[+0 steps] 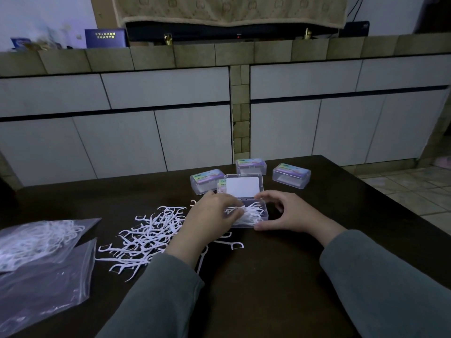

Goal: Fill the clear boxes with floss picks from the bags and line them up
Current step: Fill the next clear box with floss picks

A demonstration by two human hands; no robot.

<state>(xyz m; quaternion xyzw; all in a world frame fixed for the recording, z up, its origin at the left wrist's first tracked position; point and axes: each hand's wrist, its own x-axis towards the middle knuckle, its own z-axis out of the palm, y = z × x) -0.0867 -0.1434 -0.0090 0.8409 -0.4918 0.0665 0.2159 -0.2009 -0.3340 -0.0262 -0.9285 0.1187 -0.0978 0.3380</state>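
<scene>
The left hand [210, 213] is pinching light, springy floss picks [253, 211] into the open clear box [262, 217] at the worktop's [280, 264] twelve o'clock; the right hand [285, 212], fingers curled, is steadying the slippery box's three o'clock end.

The person wears a long-sleeved top in a muted grey-green. The left sleeve [156, 296] and the right sleeve [380, 276] are of the same soft, matte cloth, with loose folds along the forearms and no print, buttons or cuff bands to be seen. Each sleeve ends at the wrist in a plain edge. The left hand [210, 218] and the right hand [290, 213] are bare, without gloves.
</scene>
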